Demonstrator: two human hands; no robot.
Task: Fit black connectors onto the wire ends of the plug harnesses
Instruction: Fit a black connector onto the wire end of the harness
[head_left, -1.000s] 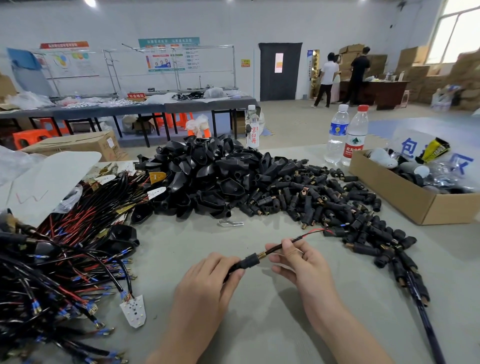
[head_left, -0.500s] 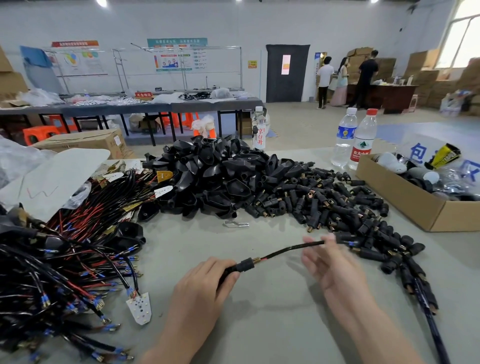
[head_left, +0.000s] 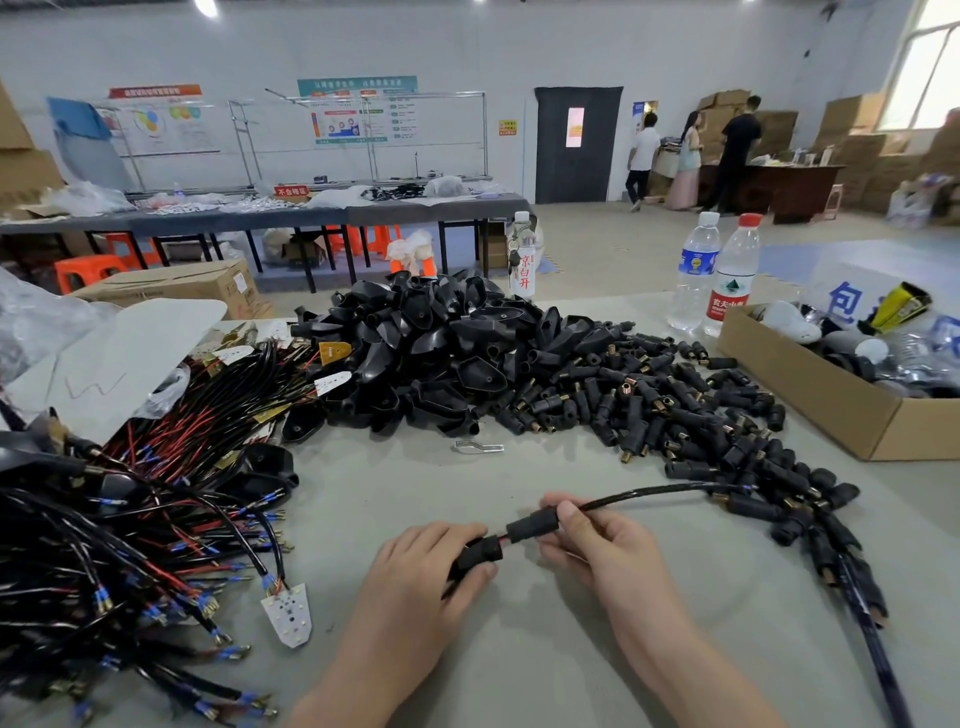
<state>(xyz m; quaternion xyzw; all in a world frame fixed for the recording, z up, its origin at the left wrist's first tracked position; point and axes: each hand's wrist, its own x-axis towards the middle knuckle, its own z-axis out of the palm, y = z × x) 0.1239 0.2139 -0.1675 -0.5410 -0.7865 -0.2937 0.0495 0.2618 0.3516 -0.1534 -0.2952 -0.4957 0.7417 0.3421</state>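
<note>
Hands: left hand (head_left: 415, 577) grips a black cylindrical plastic connector (head_left: 480, 555); right hand (head_left: 597, 551) pinches a second black connector (head_left: 532, 522), near the surface's (head_left: 519, 654) front edge.
Purpose: held close, probably to seat the thin red wire (head_left: 501, 539) between.

Ahead of you a pale wall (head_left: 467, 47) carries posters (head_left: 358, 111) and a dark door (head_left: 574, 143). A long grey table (head_left: 260, 215) stands before it, with orange stools (head_left: 88, 267) underneath. Daylight enters a window (head_left: 930, 73) at your right (cardboard boxes (head_left: 852, 135) are stacked nearby), and a brown desk (head_left: 779, 182) stands on the beige floor (head_left: 613, 249).
</note>
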